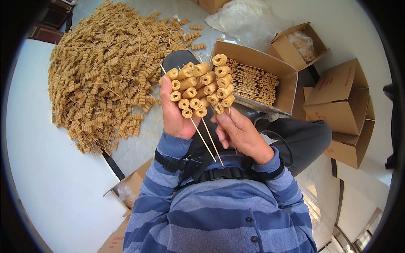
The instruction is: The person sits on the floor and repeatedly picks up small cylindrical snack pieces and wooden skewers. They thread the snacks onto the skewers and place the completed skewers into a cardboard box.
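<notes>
My left hand point(177, 117) is closed around a bunch of skewered, hollow tan food rolls point(194, 91), held up over my lap. Two bare wooden stick ends point down towards my waist from under it. My right hand point(237, 132) grips the lower right part of the bunch, thumb and fingers at a skewer just below the rolls. Just beyond, to the right, an open cardboard box point(286, 93) holds packed rows of the same skewered rolls point(246, 79), with their sticks lying side by side in the middle. My left fingers are mostly hidden behind the rolls.
A large heap of skewered rolls point(107, 76) covers the floor at the left. Clear plastic sheeting point(243, 20) lies at the top. A smaller open box point(284, 52) with bagged rolls and stacked cardboard boxes point(335, 98) stand at the right. Another open box point(139, 177) is at lower left.
</notes>
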Demonstrator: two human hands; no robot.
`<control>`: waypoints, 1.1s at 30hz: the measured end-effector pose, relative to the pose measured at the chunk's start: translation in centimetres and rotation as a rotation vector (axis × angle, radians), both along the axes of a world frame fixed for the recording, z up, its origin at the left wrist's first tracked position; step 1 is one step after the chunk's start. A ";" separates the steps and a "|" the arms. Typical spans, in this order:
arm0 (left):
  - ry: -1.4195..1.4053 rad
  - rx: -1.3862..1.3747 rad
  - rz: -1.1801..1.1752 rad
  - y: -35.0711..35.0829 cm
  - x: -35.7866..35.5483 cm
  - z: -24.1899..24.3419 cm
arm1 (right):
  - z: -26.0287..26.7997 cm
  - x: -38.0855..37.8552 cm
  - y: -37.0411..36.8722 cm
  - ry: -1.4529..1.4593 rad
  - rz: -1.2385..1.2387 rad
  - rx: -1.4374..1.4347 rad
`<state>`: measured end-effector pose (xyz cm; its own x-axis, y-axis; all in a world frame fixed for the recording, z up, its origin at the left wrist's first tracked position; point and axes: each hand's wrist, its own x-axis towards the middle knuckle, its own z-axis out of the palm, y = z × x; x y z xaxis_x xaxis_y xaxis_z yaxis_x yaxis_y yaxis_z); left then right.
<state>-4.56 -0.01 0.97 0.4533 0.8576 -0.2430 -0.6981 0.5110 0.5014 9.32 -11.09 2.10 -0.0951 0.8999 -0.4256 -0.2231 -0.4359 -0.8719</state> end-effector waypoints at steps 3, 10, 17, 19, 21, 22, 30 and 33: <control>-0.014 -0.009 0.005 -0.1 0.0 -0.3 | -0.4 -0.1 0.0 0.039 -0.027 0.011; -0.037 -0.050 0.009 -0.3 0.3 -1.1 | -0.6 0.5 0.7 0.133 -0.221 -0.017; -0.035 -0.014 0.009 -1.2 0.4 -0.9 | 0.7 1.6 1.0 0.357 -0.116 -0.080; -0.098 0.019 -0.019 -1.2 0.3 -1.0 | 1.0 1.6 1.0 0.377 -0.133 -0.080; -0.059 0.028 -0.034 -1.1 0.2 -1.1 | 0.9 0.6 1.0 0.311 -0.241 0.007; -0.033 0.029 -0.028 -1.1 0.3 -1.1 | 0.7 0.4 1.1 0.237 -0.239 0.090; 0.007 0.010 0.044 -1.4 1.3 -0.5 | -0.6 0.3 0.7 -0.350 -0.122 0.245; -0.022 0.009 0.035 -0.7 0.9 -0.7 | -0.3 0.4 0.0 -0.042 -0.151 0.134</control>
